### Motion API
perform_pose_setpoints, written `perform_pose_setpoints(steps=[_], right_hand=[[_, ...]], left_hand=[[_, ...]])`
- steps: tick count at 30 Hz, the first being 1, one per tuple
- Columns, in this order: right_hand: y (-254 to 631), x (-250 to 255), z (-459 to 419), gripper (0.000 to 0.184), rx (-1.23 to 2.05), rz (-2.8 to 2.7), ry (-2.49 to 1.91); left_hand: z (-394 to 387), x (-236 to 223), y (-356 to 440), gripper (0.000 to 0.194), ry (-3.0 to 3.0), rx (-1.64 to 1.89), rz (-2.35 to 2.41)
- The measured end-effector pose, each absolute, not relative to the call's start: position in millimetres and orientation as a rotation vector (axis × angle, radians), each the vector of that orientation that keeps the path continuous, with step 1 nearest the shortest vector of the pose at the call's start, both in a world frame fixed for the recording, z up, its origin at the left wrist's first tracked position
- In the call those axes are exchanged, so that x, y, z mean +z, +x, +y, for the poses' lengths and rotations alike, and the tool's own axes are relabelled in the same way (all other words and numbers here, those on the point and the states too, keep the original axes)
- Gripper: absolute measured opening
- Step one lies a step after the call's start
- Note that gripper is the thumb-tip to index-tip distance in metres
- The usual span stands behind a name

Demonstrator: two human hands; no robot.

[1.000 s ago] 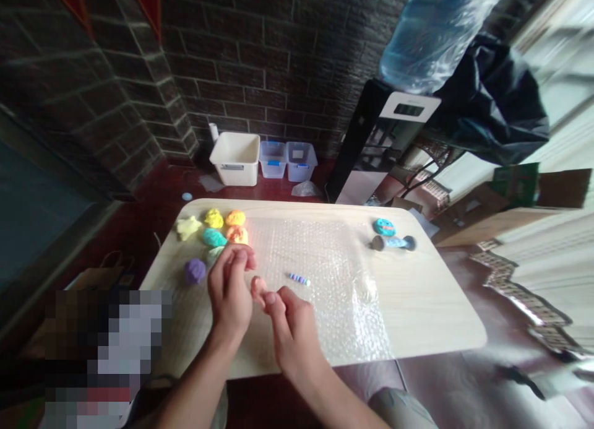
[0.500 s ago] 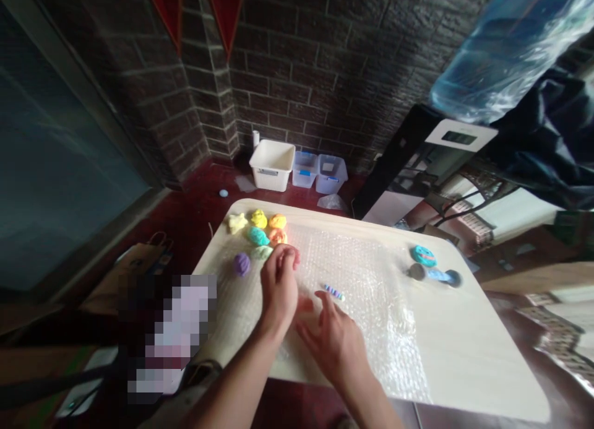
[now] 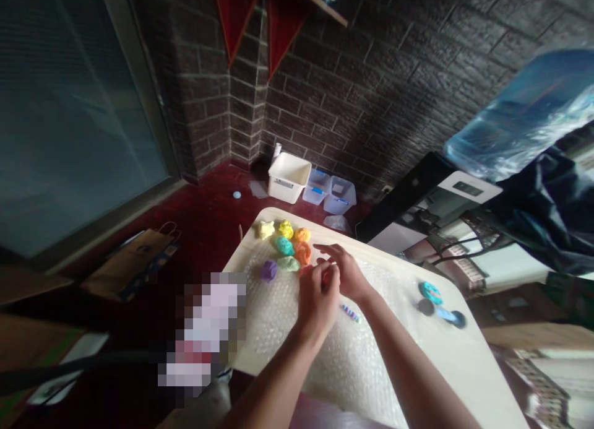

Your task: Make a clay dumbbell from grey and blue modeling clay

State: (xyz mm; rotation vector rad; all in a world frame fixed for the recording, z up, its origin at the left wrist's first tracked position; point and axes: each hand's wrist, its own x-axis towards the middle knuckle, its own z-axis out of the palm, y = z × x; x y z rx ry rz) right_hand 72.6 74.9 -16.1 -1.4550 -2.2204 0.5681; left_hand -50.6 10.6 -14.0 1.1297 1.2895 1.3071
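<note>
My left hand (image 3: 319, 300) is curled over a small reddish clay piece (image 3: 327, 275), which it pinches and partly hides. My right hand (image 3: 348, 272) is beside it with fingers stretched out, near an orange clay lump (image 3: 302, 252). Further lumps sit on the table's far end: a yellow star (image 3: 265, 229), a yellow lump (image 3: 286, 229), a teal lump (image 3: 284, 246), a green lump (image 3: 288, 264) and a purple ball (image 3: 268, 270). A striped clay stick (image 3: 350, 313) lies on bubble wrap (image 3: 278, 320) below my right wrist.
A teal clay disc (image 3: 431, 293) and a small roller (image 3: 448, 316) lie at the right of the pale table (image 3: 464, 345). A white basket (image 3: 288, 178) and clear bins (image 3: 325, 194) stand on the floor beyond. A paper bag (image 3: 132, 262) rests left.
My view has swung, shifting the table right and down. My hands have moved together, closer to the clay lumps, and my right hand now reaches past my left.
</note>
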Motion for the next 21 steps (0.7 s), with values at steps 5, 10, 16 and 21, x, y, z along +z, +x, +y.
perform_pose_setpoints(steps=[5,10,16,21], right_hand=[[50.0,-16.8,112.9,0.031,0.503,-2.499,-1.414],[48.0,-15.6,119.1,0.028,0.474,-2.628,-1.400],[46.3,-14.5,122.9,0.023,0.457,-2.662,-1.370],[47.3,-18.1,129.7,0.022,0.486,-2.662,-1.334]], left_hand=[[12.7,-15.5,-48.4,0.030,1.112,1.262,1.287],[12.0,-14.7,-41.1,0.031,1.110,1.211,1.266],[11.6,-11.8,-41.2,0.030,1.098,1.201,1.268],[11.8,-10.5,-39.3,0.028,1.090,1.189,1.278]])
